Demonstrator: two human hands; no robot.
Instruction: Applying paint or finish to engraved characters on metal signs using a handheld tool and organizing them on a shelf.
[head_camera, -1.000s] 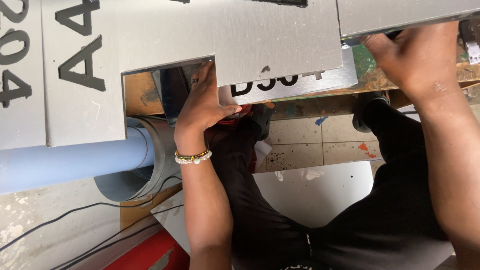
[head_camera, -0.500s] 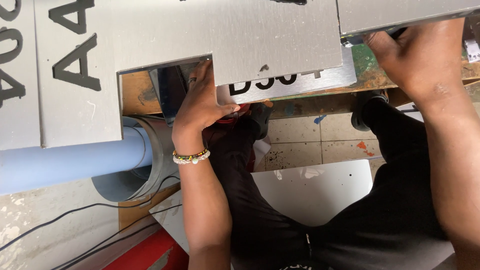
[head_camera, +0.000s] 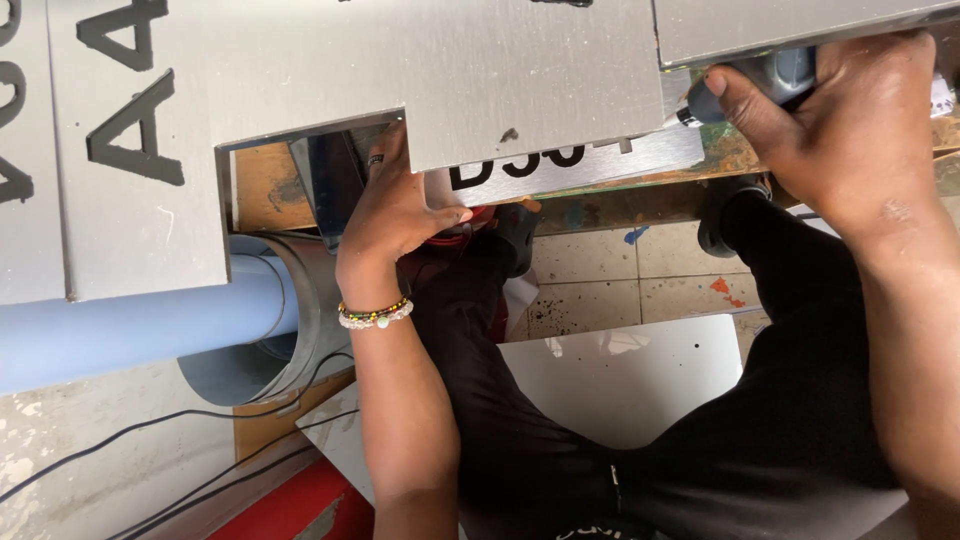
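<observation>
The left hand (head_camera: 400, 215) presses against the near edge of a large notched grey metal sheet (head_camera: 450, 70) lying on the wooden bench (head_camera: 262, 185), its fingers apparently hooked around that edge. At right, the right hand (head_camera: 850, 130) has its fingers clenched around a dark grey handled tool (head_camera: 770, 75), beside the small lettered silver plate (head_camera: 600, 160).

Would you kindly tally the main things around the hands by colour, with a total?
Grey metal sheets: 3, left, middle, right
Grey lettered plate: 1
Blue pipe: 1
White panel: 1
Dark-handled tool: 1
Total: 7
</observation>
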